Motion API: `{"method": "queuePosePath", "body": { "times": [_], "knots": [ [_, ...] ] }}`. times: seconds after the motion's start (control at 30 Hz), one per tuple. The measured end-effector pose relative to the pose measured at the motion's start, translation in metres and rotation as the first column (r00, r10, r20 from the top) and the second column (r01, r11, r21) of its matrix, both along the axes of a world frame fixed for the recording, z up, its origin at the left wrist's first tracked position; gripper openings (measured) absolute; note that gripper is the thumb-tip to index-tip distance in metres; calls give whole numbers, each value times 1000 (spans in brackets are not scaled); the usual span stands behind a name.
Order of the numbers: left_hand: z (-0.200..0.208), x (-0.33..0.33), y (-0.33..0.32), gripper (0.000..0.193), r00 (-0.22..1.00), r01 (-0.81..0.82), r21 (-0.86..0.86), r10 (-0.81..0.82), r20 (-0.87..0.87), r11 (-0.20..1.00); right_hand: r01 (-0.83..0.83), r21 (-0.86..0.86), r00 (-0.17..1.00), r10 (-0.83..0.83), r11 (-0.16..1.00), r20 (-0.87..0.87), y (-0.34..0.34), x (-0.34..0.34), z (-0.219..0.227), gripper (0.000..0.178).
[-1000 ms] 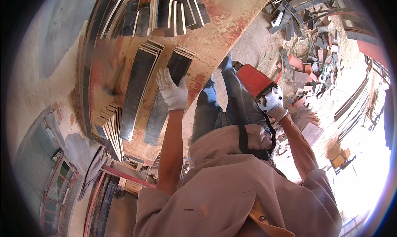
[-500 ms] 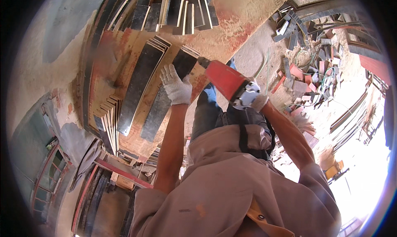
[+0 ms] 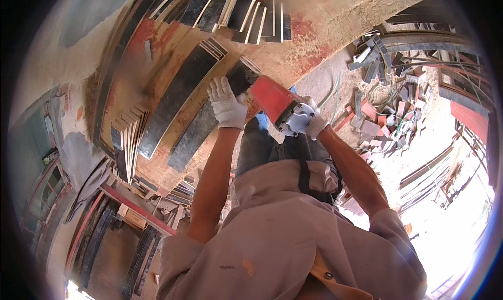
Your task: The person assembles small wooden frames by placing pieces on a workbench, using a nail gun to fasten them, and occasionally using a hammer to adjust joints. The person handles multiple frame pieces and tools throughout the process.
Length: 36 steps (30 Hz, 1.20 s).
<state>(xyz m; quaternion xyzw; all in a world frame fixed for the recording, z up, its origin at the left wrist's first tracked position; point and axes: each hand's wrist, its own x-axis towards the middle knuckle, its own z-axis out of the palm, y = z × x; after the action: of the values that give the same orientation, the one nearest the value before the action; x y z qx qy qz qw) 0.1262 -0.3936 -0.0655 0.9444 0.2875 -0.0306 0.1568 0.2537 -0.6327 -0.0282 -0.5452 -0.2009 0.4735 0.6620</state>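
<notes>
My left hand (image 3: 229,105), in a white glove, lies with its fingers stretched out over a dark-faced plywood strip (image 3: 195,134) on the workbench, holding nothing. In my gloved right hand (image 3: 316,123) is a red power tool (image 3: 273,96) with a silver rear end; my fingers are wrapped around that end. The tool's front reaches the upper end of the same strip stack, and its tip is hidden by the red body. To the left runs a longer stack of dark plywood strips (image 3: 175,98).
More dark boards (image 3: 243,13) lie at the far side of the bench (image 3: 335,17). Thin strips (image 3: 128,143) stand fanned at its left end. Wood offcuts (image 3: 385,114) and a green hose (image 3: 331,95) litter the floor at right. A red-edged rack (image 3: 139,211) stands lower left.
The tool has moved slightly left and nearer the strip stack, so its dark tip no longer shows. My left hand stays spread at about the same place. The view has shifted a little.
</notes>
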Motion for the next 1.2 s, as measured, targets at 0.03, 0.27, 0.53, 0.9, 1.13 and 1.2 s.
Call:
{"method": "queuePosePath", "body": {
  "times": [0.03,0.27,0.53,0.9,1.13,1.2],
  "knots": [
    [1,1,-1,91,1000,-6,0,6,2,1000,57,140,981,-29,988,-193,2,-1,-1,60],
    [7,6,-4,92,999,-26,-9,26,-26,1000,1,27,998,0,1000,-64,-11,7,10,52],
    [8,0,-3,91,995,-72,-84,78,70,994,148,79,644,-36,986,-764,-10,2,32,50],
    [5,-50,16,84,943,-119,-164,163,291,979,-258,-167,966,260,952,-12,26,-28,25,51],
    [7,-42,15,79,929,-123,-191,181,323,974,-161,25,908,158,987,-388,15,-28,20,59],
    [8,-45,17,80,939,-121,-191,175,297,974,-83,-32,787,46,996,-615,12,-29,24,59]
  ]
}}
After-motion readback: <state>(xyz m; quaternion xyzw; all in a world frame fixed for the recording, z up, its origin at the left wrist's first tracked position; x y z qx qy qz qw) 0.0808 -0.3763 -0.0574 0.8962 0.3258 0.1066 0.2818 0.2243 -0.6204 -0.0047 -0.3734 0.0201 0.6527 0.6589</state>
